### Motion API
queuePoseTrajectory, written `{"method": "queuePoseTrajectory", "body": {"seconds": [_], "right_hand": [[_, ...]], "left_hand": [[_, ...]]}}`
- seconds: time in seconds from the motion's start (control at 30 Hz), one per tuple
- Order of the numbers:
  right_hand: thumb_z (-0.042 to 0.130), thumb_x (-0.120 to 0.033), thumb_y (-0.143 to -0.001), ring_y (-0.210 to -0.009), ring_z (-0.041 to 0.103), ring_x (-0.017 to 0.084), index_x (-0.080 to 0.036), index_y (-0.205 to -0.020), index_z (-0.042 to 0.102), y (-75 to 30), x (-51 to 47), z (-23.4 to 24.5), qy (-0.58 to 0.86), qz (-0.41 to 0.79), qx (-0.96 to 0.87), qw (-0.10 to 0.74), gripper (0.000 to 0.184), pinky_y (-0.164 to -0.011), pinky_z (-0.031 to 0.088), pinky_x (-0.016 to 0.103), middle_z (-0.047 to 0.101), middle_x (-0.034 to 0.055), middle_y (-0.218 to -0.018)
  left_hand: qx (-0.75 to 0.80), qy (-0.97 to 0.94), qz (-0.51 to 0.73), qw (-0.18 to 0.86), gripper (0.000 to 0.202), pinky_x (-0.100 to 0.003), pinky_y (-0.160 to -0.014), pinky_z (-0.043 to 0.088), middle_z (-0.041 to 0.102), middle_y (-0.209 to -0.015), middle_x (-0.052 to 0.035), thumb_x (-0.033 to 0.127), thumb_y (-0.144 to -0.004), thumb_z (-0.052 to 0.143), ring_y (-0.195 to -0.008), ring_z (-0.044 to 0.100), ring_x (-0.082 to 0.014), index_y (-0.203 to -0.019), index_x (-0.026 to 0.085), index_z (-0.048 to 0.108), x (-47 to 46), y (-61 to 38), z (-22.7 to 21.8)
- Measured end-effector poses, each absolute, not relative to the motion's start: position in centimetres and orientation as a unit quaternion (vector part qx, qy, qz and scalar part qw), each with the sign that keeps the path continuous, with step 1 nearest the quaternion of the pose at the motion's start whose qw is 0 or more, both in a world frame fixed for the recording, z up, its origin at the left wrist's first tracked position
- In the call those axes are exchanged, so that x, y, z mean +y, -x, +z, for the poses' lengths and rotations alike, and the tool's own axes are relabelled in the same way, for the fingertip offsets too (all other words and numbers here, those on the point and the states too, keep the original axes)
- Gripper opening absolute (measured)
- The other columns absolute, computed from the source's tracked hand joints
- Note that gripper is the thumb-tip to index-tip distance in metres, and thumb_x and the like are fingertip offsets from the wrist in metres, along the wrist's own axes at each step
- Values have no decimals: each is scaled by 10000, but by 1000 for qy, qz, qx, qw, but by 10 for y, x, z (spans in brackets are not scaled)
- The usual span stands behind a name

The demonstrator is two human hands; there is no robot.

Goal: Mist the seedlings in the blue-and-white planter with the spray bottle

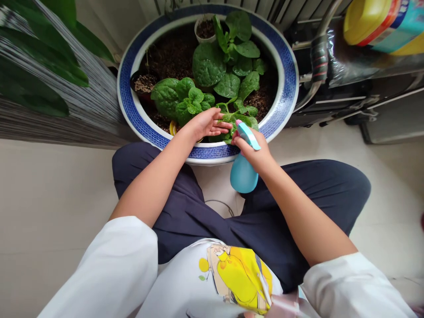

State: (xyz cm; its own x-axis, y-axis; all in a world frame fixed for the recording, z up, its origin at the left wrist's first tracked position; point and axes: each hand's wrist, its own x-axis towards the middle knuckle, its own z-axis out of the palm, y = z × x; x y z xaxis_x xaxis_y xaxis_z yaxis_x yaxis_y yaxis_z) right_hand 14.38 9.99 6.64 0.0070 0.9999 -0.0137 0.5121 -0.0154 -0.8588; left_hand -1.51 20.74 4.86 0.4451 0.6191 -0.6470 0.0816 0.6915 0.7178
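Observation:
A wide white planter bowl with a blue patterned rim [288,84] stands on the floor in front of me, filled with dark soil and broad green leafy plants [212,66]. My left hand [207,123] reaches over the near rim, fingers stretched out flat against the low leaves. My right hand [253,150] grips a light blue spray bottle [243,174] by its neck, the nozzle pointing at the leaves just beyond my left fingertips. Two small pots [205,28] sit in the soil, one at the back and one at the left.
I crouch with dark trousers spread either side of the bowl. A large-leaved plant [39,66] hangs over the left. A dark metal frame with a handlebar [318,57] and a yellow container [374,22] stand at the right. Pale tiled floor surrounds everything.

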Motion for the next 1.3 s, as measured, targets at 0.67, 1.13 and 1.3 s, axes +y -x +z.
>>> {"method": "queuePoseTrajectory", "body": {"seconds": [0.67,1.13,1.3], "right_hand": [[537,-284,-796,-679,597,206,-216,-754,589,-134,98,73,618,347,-642,292,95,-648,446,327,651,36,-720],[472,-296,-843,-665,572,204,-229,-656,535,-130,90,96,602,361,-671,237,208,-640,426,318,617,43,-661],[457,-287,-854,-671,573,206,-228,-664,536,-130,92,93,603,355,-679,225,214,-648,424,319,614,43,-666]], "left_hand": [[494,-368,178,767,328,-340,-842,524,756,-1013,-111,449,-912,392,-954,722,-230,-1013,183,557,209,16,51],[489,-355,189,774,337,-381,-891,521,757,-1033,-115,460,-889,441,-982,712,-246,-1067,196,550,210,16,48],[483,-335,191,786,348,-399,-896,530,753,-1038,-121,458,-882,459,-985,713,-255,-1073,186,562,210,17,48]]}}
